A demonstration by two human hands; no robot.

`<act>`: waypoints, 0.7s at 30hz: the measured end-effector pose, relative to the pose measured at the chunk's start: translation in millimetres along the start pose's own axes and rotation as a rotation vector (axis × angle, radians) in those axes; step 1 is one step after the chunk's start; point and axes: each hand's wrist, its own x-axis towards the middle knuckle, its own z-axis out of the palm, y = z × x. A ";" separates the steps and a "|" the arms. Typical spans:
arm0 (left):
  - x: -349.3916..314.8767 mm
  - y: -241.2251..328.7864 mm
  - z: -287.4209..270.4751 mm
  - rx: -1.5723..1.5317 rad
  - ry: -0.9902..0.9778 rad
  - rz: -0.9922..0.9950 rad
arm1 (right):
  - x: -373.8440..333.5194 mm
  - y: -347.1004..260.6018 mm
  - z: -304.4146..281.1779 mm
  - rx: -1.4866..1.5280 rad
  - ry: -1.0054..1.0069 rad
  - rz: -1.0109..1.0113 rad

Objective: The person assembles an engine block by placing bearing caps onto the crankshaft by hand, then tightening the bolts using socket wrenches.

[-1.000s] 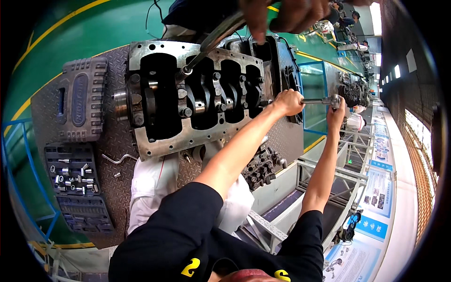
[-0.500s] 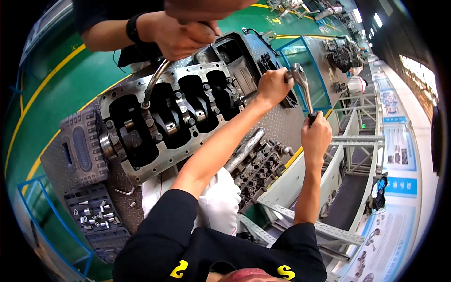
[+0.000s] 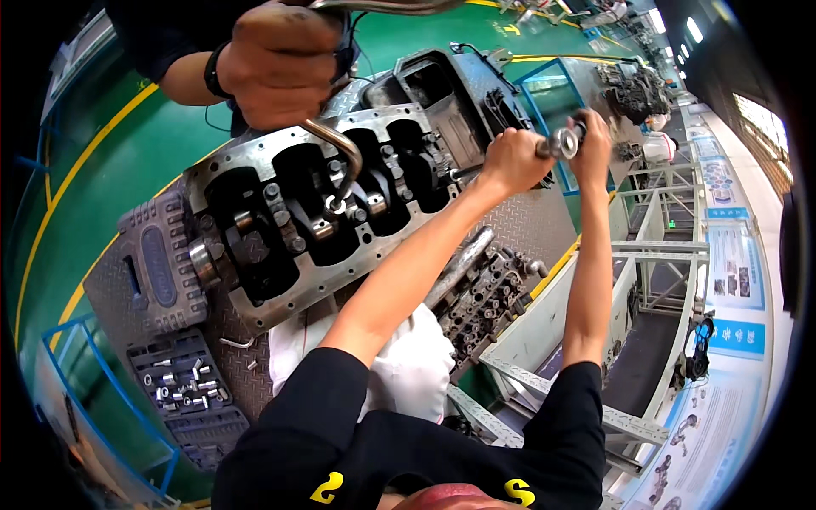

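My right hand (image 3: 592,149) is closed round the handle of a ratchet wrench (image 3: 563,143), whose round head faces up. Next to that head, my left hand (image 3: 517,161) grips the wrench's extension bar (image 3: 463,172), which slants down to the right end of an engine block (image 3: 319,293). Inside the block, a crankshaft (image 3: 323,228) lies under bolted bearing caps. Across the block, another person's hand (image 3: 280,68) holds a bent metal wrench (image 3: 344,149), its socket end at a bolt near the middle caps.
At the left lie a grey plastic case (image 3: 161,263) and an open socket set (image 3: 183,382). White cloth (image 3: 416,365) lies close before me. A cylinder head (image 3: 489,314) rests right of it, and an oil pan (image 3: 455,127) stands beyond the block. Metal shelving (image 3: 646,248) is at the right.
My right hand has swung the ratchet handle away from me, while my left stays at its head. The other person's bent wrench has moved right, from one bearing cap toward the middle ones.
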 end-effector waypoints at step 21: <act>-3.5 4.5 24.4 0.076 -0.125 -0.064 | -32.6 37.5 -17.8 0.043 -0.149 -0.009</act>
